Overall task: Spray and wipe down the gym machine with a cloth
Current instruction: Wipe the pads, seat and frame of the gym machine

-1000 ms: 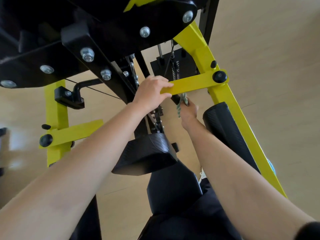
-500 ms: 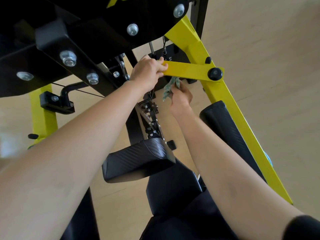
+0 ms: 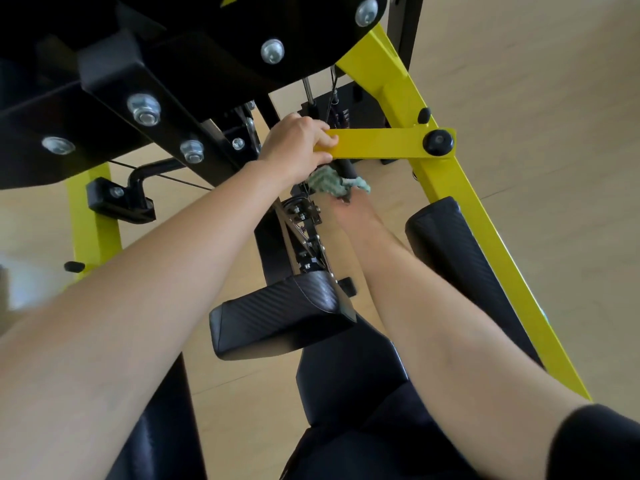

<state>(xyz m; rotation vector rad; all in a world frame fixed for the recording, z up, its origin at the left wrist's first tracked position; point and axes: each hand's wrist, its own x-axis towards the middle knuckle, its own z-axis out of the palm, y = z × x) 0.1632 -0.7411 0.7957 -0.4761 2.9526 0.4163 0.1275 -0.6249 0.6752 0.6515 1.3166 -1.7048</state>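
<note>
The cloth (image 3: 334, 183) is bunched in our right hand (image 3: 349, 211) against a black grip just under our left hand (image 3: 298, 147), which clasps the yellow bar (image 3: 377, 143). Cables and linkage run beside our fingers — the cloth could snag or knuckles get pinched.

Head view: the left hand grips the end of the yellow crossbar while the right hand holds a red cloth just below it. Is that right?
Not quite. In the head view the cloth is pale green, not red. The rest holds: the left hand grips the end of the yellow crossbar, and the right hand holds the cloth just below it.
</note>
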